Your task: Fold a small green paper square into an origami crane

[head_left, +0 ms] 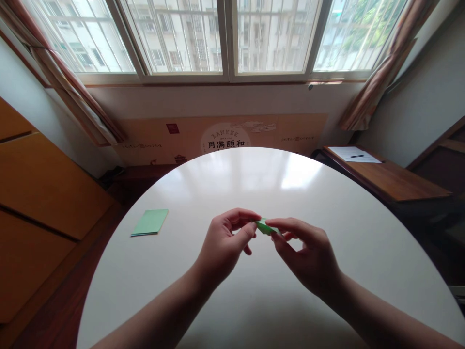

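A small piece of folded green paper (266, 227) is held between my two hands above the white table. My left hand (230, 237) pinches its left end between thumb and fingers. At the right end, the thumb and index finger of my right hand (307, 247) are closed on the same paper. Its exact folds are too small to make out, and my fingertips cover both ends. Off to the left, a square stack of light green paper (150, 222) lies flat on the table, apart from my hands.
The round white table (225, 189) fills the middle. Beyond its right edge stands a wooden desk (395, 177) with a white sheet (345, 154) and a dark pen (357, 156). An orange-brown cabinet (39, 213) is on the left; a printed cardboard panel (261, 131) stands below the window.
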{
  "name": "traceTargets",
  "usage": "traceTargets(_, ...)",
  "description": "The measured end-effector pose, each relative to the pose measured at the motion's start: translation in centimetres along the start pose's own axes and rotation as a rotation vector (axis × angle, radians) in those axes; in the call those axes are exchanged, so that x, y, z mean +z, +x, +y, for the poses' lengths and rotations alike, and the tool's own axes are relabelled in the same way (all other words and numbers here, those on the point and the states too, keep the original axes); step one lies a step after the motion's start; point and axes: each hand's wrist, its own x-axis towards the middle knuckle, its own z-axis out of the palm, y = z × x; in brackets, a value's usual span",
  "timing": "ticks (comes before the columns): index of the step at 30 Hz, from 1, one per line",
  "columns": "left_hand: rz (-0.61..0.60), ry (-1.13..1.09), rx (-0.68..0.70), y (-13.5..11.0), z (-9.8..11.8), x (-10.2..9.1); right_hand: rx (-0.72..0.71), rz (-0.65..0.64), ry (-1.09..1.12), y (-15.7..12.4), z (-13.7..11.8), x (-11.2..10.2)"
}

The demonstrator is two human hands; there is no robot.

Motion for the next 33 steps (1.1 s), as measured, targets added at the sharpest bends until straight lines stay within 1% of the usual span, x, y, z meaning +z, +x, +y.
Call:
traceTargets(5,0.123,-0.063,-0.023,-0.5,-0.1,0.8,-0.119,-0.035,-0.105,0.0,-0.2,0.4)
traceTargets(8,0.160,-0.109,-0.019,-0.8,-0.1,1.0,-0.183,-0.036,-0.136,0.0,-0.4,0.5)
traceTargets(11,0.177,-0.127,-0.008,-1.0,0.0,1.2,-0.205,-0.037,-0.144,0.0,-0.6,0.5)
traceTargets(14,0.177,-0.135,0.007,-1.0,0.0,1.2,-0.193,-0.039,-0.135,0.0,-0.8,0.5)
traceTargets(18,0.171,-0.155,0.010,-1.0,0.0,1.1,-0.127,-0.013,-0.099,0.0,-0.9,0.4)
traceTargets(21,0.144,-0.161,0.008,-0.9,-0.1,1.0,-0.086,0.008,-0.071,-0.1,-0.9,0.4)
traceTargets(26,0.076,-0.136,-0.012,-0.8,-0.2,0.8,-0.103,0.008,-0.053,0.0,-1.0,0.4)
traceTargets(29,0.082,-0.123,-0.015,-0.8,-0.3,0.7,-0.100,0.006,-0.052,0.0,-1.0,0.4)
traceTargets(33,0.098,-0.121,-0.025,-0.7,-0.3,0.6,-0.042,0.014,-0.027,-0.2,-0.9,0.4)
